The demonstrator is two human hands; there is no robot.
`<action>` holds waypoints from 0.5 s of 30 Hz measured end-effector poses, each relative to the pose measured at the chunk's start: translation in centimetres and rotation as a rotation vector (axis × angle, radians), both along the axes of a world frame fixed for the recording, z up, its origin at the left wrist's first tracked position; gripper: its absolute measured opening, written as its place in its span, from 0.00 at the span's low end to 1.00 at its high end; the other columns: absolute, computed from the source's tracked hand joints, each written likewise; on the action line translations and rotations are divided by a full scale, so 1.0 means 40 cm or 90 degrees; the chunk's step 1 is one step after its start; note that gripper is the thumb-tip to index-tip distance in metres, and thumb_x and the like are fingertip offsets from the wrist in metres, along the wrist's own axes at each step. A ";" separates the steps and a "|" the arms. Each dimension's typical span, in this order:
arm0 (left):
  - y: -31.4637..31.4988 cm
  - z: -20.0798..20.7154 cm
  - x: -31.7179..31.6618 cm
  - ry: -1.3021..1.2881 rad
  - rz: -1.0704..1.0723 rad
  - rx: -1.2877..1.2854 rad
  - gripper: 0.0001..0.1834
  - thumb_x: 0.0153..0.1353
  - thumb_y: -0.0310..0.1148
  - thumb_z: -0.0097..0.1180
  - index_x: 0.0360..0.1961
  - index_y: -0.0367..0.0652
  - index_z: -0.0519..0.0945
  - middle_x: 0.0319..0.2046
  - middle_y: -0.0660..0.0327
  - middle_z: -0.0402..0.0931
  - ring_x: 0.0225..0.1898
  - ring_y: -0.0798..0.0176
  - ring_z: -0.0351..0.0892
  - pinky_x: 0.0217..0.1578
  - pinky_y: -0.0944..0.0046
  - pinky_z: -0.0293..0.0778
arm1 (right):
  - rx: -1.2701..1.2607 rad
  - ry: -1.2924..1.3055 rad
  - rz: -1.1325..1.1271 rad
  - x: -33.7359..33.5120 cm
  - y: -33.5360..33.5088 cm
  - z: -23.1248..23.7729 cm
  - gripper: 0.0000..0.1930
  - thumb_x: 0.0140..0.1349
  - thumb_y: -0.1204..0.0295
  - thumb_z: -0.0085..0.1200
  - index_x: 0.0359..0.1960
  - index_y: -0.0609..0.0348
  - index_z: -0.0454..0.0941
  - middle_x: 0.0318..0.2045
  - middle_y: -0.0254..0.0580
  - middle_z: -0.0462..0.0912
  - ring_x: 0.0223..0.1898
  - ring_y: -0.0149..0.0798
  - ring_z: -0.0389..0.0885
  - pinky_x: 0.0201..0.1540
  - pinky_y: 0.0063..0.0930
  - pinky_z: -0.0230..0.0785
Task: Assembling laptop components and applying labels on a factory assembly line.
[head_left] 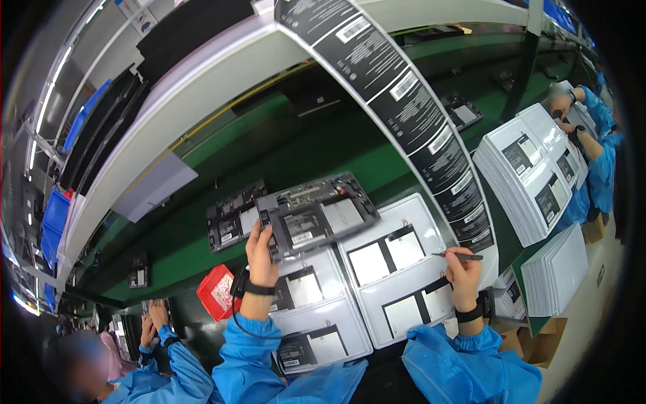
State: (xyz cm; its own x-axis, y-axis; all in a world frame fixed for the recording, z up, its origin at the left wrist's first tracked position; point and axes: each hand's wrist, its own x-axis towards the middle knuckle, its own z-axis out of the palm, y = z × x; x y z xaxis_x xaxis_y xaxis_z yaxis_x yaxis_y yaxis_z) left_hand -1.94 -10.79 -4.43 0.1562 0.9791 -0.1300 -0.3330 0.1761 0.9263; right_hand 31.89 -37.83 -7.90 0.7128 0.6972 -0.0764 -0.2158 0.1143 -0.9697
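Note:
My left hand [261, 259] grips the lower left corner of an opened tablet-like device [306, 222], whose dark inner boards and flat battery face up. It overlaps the far edge of a white tray [360, 313] and another opened device [229, 219] behind it. In my right hand [464, 275] are dark tweezers [473, 256], their tip pointing left over the right-hand tray [431, 232]. Flat black-and-silver battery packs [404, 249] lie in both trays. From above, a long strip of black printed labels [404, 87] hangs down just beyond my right hand.
A red bin [214, 289] with small pale bits sits left of my left arm. Stacked white trays [521, 195] rise at the right, near a co-worker's hands [568, 121]. Another co-worker's hands [155, 320] work at the lower left. A shelf beam [202, 87] crosses overhead.

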 end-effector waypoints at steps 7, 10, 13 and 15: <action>0.334 -0.128 0.078 0.169 0.041 0.074 0.18 0.67 0.30 0.57 0.58 0.41 0.78 0.38 0.65 0.82 0.39 0.69 0.80 0.42 0.68 0.76 | -0.041 -0.010 0.013 -0.003 -0.060 -0.042 0.06 0.64 0.78 0.65 0.41 0.64 0.84 0.25 0.30 0.82 0.24 0.20 0.76 0.25 0.15 0.65; 0.465 -0.230 0.096 0.428 0.110 0.276 0.23 0.62 0.31 0.62 0.57 0.33 0.78 0.47 0.51 0.82 0.50 0.49 0.80 0.56 0.51 0.73 | -0.025 -0.133 0.001 0.001 -0.059 -0.073 0.07 0.60 0.76 0.69 0.37 0.65 0.86 0.28 0.31 0.85 0.25 0.19 0.76 0.27 0.15 0.67; 0.376 -0.115 0.287 0.693 0.086 0.597 0.27 0.56 0.32 0.65 0.56 0.31 0.77 0.53 0.37 0.78 0.56 0.33 0.74 0.60 0.44 0.68 | -0.061 -0.231 -0.018 0.004 -0.066 -0.050 0.08 0.57 0.74 0.71 0.35 0.63 0.87 0.28 0.33 0.86 0.23 0.21 0.77 0.25 0.16 0.68; 0.384 -0.143 0.400 0.629 -0.156 0.697 0.27 0.60 0.34 0.64 0.59 0.35 0.76 0.57 0.41 0.77 0.60 0.36 0.73 0.64 0.44 0.65 | -0.080 -0.324 -0.011 0.006 -0.069 -0.042 0.08 0.57 0.73 0.72 0.36 0.61 0.88 0.28 0.35 0.87 0.22 0.23 0.79 0.25 0.17 0.70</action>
